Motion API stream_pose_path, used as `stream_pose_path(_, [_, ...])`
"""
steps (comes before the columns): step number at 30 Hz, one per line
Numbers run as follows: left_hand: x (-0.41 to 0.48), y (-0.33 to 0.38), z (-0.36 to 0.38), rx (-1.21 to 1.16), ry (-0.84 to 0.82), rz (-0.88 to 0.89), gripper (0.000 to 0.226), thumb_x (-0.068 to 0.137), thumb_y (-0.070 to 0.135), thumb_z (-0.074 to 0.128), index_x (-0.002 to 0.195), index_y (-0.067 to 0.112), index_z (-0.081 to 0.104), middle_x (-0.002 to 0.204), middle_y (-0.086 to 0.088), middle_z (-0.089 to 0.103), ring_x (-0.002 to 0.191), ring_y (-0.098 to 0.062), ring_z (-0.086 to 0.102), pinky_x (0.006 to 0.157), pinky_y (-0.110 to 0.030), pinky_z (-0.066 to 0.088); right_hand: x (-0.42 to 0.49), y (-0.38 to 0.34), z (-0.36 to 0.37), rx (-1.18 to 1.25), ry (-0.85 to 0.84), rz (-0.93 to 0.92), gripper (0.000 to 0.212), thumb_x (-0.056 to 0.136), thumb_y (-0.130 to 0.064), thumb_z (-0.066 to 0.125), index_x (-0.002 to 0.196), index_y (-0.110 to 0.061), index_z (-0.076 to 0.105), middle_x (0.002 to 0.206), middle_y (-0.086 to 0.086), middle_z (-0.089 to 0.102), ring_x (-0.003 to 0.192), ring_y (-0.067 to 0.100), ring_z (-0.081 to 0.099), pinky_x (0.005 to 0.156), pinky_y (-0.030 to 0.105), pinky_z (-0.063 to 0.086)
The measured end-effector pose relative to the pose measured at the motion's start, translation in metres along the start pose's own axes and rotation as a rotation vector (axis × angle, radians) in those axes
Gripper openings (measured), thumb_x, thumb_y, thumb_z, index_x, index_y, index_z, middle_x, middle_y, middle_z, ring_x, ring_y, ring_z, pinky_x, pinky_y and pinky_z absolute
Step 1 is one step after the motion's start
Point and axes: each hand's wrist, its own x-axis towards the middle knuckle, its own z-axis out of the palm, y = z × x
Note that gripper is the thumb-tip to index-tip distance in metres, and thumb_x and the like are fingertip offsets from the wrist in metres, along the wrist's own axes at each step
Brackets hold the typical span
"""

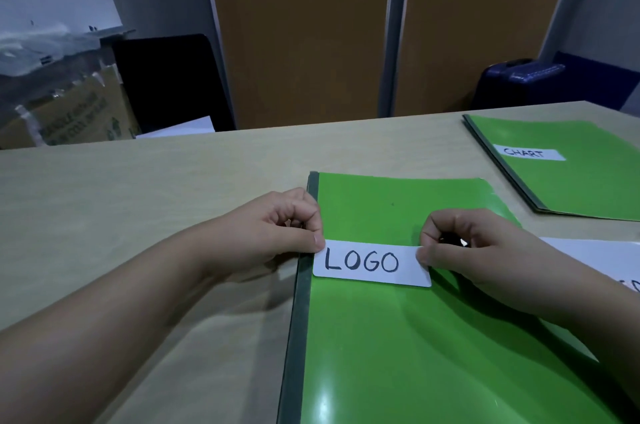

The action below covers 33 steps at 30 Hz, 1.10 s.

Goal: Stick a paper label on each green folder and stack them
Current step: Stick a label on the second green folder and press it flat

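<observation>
A green folder [398, 347] with a dark spine lies flat on the table in front of me. A white paper label reading LOGO [370, 262] lies across its upper part. My left hand [273, 233] pinches the label's left end at the spine. My right hand [474, 247] pinches its right end. A second green folder [585, 184] lies at the far right, bearing a white label reading CHART [528, 153].
The light wooden table [138, 215] stretches to the left. A white sheet [602, 261] with writing lies at the right edge, partly under my right arm. Behind the table stand a black chair, a cardboard box [69, 118] and a blue suitcase [519, 80].
</observation>
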Motion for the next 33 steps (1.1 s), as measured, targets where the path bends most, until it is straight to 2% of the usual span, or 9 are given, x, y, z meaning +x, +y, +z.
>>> stream_pose_path(4, [0.001,-0.003,0.001,0.087,-0.01,0.039,0.011,0.067,0.042,0.062,0.059,0.034,0.063,0.086,0.004,0.047,0.076,-0.002,0.045,0.069,-0.011,0.036,0.0,-0.002,0.002,-0.056,0.013,-0.007,0.017,0.086,-0.022,0.061,0.076,-0.008,0.06,0.049,-0.007,0.041,0.035,0.004,0.029,0.036,0.012,0.026])
stream_pose_path(9, [0.001,-0.004,0.002,0.147,-0.008,0.046,0.014,0.069,0.043,0.058,0.06,0.032,0.06,0.086,0.005,0.046,0.075,-0.002,0.045,0.068,-0.012,0.036,0.0,-0.003,0.003,-0.088,0.034,-0.02,0.017,0.086,-0.023,0.061,0.076,-0.01,0.06,0.058,0.0,0.047,0.036,0.004,0.029,0.037,0.011,0.026])
stream_pose_path(15, [0.0,-0.004,0.005,0.154,0.003,0.055,0.018,0.068,0.044,0.057,0.063,0.027,0.059,0.085,0.004,0.045,0.072,-0.002,0.044,0.066,-0.013,0.037,0.001,-0.003,0.003,-0.112,0.04,-0.032,0.015,0.084,-0.021,0.063,0.074,-0.009,0.061,0.06,0.002,0.047,0.035,0.005,0.03,0.038,0.012,0.026])
stream_pose_path(21, [0.001,-0.004,0.005,0.171,-0.002,0.054,0.022,0.069,0.043,0.057,0.063,0.022,0.059,0.086,0.003,0.045,0.073,0.001,0.045,0.067,-0.011,0.037,0.0,-0.002,0.002,-0.128,0.04,-0.041,0.016,0.083,-0.023,0.063,0.07,-0.015,0.061,0.058,-0.002,0.048,0.038,0.004,0.032,0.04,0.012,0.027])
stream_pose_path(26, [0.001,-0.008,0.006,0.216,0.002,0.06,0.022,0.07,0.044,0.056,0.064,0.023,0.059,0.086,0.006,0.045,0.076,-0.001,0.046,0.069,-0.016,0.038,0.001,0.0,0.003,-0.16,0.05,-0.051,0.017,0.083,-0.023,0.063,0.069,-0.016,0.061,0.043,-0.013,0.046,0.039,0.003,0.036,0.042,0.013,0.031])
stream_pose_path(33, [0.003,-0.01,0.004,0.219,-0.001,0.067,0.021,0.07,0.044,0.056,0.064,0.025,0.059,0.085,0.005,0.046,0.076,0.0,0.047,0.068,-0.015,0.039,0.002,0.003,0.003,-0.153,0.051,-0.057,0.017,0.083,-0.024,0.063,0.068,-0.017,0.061,0.042,-0.014,0.046,0.038,0.002,0.035,0.042,0.012,0.031])
